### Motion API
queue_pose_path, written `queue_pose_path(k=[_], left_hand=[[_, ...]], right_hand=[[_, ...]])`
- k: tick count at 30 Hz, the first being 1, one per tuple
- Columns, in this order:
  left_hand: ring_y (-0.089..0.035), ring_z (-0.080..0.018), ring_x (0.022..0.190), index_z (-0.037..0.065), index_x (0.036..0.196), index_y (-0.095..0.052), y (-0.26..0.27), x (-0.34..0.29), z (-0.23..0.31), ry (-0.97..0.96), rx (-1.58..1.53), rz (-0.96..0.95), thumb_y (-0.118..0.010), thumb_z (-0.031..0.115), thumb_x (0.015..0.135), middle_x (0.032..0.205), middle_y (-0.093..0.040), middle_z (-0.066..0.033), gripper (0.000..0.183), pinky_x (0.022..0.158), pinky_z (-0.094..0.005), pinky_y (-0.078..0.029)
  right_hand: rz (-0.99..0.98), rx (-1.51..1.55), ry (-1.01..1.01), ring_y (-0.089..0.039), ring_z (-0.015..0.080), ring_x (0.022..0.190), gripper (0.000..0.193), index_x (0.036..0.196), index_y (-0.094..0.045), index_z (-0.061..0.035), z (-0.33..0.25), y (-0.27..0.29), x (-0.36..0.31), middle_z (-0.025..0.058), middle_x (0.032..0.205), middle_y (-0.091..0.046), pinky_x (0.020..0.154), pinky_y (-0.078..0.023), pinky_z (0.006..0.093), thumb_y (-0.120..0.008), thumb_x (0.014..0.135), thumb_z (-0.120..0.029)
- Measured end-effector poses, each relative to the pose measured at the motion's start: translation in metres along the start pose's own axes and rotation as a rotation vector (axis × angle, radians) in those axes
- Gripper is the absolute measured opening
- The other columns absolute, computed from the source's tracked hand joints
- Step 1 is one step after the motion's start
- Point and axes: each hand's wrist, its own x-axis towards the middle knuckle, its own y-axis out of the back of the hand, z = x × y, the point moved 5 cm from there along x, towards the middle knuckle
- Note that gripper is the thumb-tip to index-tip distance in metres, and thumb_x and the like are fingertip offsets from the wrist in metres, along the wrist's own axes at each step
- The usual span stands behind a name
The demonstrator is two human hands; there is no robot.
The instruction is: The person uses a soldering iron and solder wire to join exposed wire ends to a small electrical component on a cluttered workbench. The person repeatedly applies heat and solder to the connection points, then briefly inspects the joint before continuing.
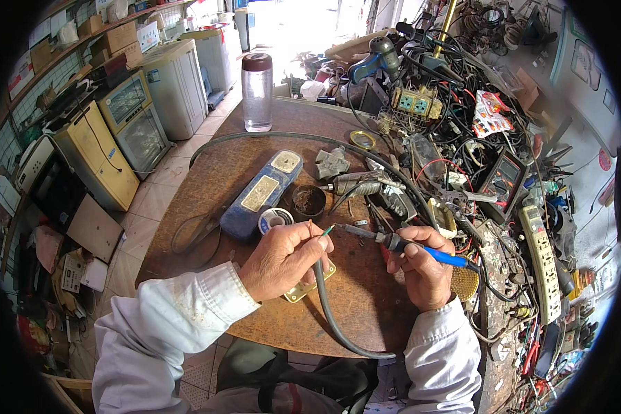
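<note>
My left hand (277,259) is closed in a pinch on the end of a thick black cable (330,319). A thin green-covered wire (328,230) sticks out past the fingertips. From there the cable curves down over the table's near edge. In my right hand (426,274) is a soldering iron (443,257) with a blue handle, gripped like a pen. Its tip points left, close to the wire end; whether they touch I cannot tell. Just beyond my left hand stand a solder spool (265,222) and a small dark bowl (309,201). A brass-coloured plate (312,284) lies partly hidden below that hand.
A worn blue case (261,195) lies on the brown wooden table (207,255). A clear bottle (257,96) with a brown lid stands at the far edge. Tangled cables, a multimeter (504,181) and a power strip (539,262) crowd the right side. Cabinets (98,153) line the left.
</note>
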Motion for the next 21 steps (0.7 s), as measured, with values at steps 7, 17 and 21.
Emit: queue_pose_path(k=[7,17,21], left_hand=[[-0.06,-0.0054,0.06,-0.004,0.101,-0.058,0.0003,-0.0003,0.0011,-0.001,0.008,0.001,-0.047,0.017,0.103,0.082,-0.067,-0.0069,0.024,0.055,-0.0194,-0.051],[-0.059,-0.0052,0.06,-0.004,0.1,-0.058,-0.0006,0.0002,-0.0008,0.002,-0.004,0.001,-0.047,0.018,0.103,0.082,-0.066,-0.0065,0.024,0.055,-0.0192,-0.051],[-0.059,-0.005,0.06,-0.004,0.1,-0.058,-0.0005,0.0001,-0.0007,0.009,-0.002,0.004,-0.047,0.018,0.103,0.081,-0.066,-0.0064,0.024,0.055,-0.0191,-0.051]], right_hand=[[0.006,0.016,0.004,-0.063,0.0191,0.069,0.027,0.105,-0.065,0.0059,0.0011,-0.0002,0.0006,0.0142,0.086,-0.067,0.063,-0.054,0.0317,-0.066,0.084,-0.01],[0.004,0.016,0.01,-0.063,0.0193,0.069,0.027,0.104,-0.065,0.0066,0.0004,-0.0006,0.0006,0.0144,0.086,-0.067,0.063,-0.054,0.032,-0.065,0.084,-0.011],[0.017,-0.005,-0.007,-0.063,0.0193,0.069,0.027,0.105,-0.065,0.0065,0.0,-0.0001,-0.0001,0.0143,0.085,-0.067,0.063,-0.054,0.0319,-0.065,0.084,-0.011]])
